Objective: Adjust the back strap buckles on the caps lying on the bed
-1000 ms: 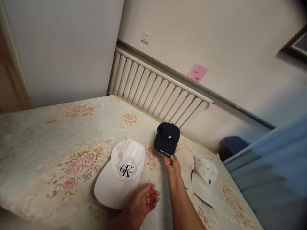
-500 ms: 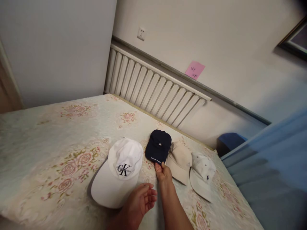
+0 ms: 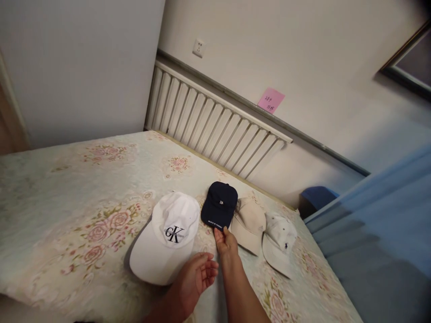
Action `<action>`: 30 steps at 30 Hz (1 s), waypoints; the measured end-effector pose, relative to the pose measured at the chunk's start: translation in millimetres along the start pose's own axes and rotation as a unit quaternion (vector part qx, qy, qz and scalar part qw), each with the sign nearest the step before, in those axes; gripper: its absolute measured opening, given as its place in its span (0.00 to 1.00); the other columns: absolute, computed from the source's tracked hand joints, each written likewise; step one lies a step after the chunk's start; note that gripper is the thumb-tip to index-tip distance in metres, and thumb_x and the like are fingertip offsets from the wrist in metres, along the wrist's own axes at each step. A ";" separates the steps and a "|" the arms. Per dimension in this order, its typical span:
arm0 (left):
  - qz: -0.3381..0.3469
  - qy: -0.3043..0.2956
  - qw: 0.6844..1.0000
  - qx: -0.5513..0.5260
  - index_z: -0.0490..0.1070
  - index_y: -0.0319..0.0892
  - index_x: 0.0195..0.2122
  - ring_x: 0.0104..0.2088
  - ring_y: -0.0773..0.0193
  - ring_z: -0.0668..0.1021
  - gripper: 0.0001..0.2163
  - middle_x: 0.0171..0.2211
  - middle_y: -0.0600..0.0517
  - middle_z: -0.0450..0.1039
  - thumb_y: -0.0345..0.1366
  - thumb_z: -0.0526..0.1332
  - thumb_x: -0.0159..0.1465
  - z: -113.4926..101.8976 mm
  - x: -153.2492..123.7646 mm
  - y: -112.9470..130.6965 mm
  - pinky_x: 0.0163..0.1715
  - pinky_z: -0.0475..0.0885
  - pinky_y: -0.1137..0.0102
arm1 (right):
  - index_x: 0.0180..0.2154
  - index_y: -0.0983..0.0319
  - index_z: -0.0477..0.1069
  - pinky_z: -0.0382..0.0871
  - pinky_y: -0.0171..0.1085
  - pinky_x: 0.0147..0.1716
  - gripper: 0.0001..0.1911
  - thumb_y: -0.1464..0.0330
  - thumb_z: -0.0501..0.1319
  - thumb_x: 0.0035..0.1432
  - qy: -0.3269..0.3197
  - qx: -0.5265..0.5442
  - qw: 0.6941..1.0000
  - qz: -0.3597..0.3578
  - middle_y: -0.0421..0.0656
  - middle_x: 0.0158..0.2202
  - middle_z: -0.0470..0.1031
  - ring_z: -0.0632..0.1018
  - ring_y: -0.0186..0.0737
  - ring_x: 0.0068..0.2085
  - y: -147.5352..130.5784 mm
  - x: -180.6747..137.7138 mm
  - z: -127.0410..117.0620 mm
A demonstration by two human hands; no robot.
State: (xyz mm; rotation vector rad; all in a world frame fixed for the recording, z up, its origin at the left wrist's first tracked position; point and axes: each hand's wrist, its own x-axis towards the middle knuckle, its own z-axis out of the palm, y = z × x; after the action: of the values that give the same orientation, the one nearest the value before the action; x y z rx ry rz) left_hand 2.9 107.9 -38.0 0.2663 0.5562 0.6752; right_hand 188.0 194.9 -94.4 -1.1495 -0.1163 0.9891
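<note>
A navy baseball cap (image 3: 219, 202) with a small white emblem lies on the floral cloth, its brim toward me. My right hand (image 3: 226, 241) pinches the front edge of that brim. To the left is a larger white baseball cap (image 3: 170, 237) with black "CK" letters. Beside its brim hovers my left hand (image 3: 199, 276), fingers loosely curled and apart, holding nothing. Right of the navy cap rests a beige cap (image 3: 251, 224), partly behind my right hand and the navy cap. Farther right sits a pale grey cap (image 3: 279, 244) with a small dark logo.
The flower-patterned cloth (image 3: 111, 179) covers a broad flat surface. Along its far edge stands a white radiator (image 3: 215, 125) against the wall, with a pink note (image 3: 271, 100) above. A blue curtain (image 3: 380, 233) hangs at the right, near a dark blue object (image 3: 316, 199).
The view has shifted slightly. My right hand still grips the navy cap's brim, and my left hand stays by the white cap. The caps keep nearly the same arrangement.
</note>
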 end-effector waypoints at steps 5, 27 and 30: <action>-0.003 0.015 1.000 0.004 0.66 0.38 0.34 0.25 0.69 0.75 0.06 0.26 0.49 0.74 0.33 0.59 0.57 2.2 -0.2 0.9 0.27 0.67 0.75 | 0.39 0.65 0.68 0.74 0.37 0.32 0.08 0.68 0.57 0.59 0.017 0.009 1.000 -0.002 0.41 0.35 0.73 0.76 0.34 0.33 4.2 -6.5 3.6; -0.007 0.012 1.000 0.000 0.66 0.38 0.33 0.25 0.68 0.75 0.05 0.26 0.49 0.74 0.33 0.59 0.56 0.2 0.5 -2.8 0.28 0.66 0.75 | 0.47 0.62 0.51 0.78 0.42 0.35 0.23 0.78 0.55 0.50 0.020 -0.010 0.999 -0.048 0.37 0.28 0.74 0.81 0.39 0.30 13.6 -32.3 6.8; -0.006 0.012 1.000 0.002 0.66 0.38 0.33 0.25 0.68 0.75 0.06 0.26 0.49 0.74 0.33 0.58 0.56 -2.2 2.5 -4.7 0.28 0.66 0.75 | 0.48 0.63 0.50 0.77 0.41 0.36 0.25 0.78 0.55 0.48 0.004 -0.025 0.998 -0.050 0.38 0.27 0.75 0.81 0.40 0.32 17.3 -40.8 3.0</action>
State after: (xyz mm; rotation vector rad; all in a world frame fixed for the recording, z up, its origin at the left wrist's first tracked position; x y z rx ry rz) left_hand 5.7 106.0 -42.7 0.2584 0.5819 0.6666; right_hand 151.9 169.2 -90.9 -1.1816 -0.1914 0.8970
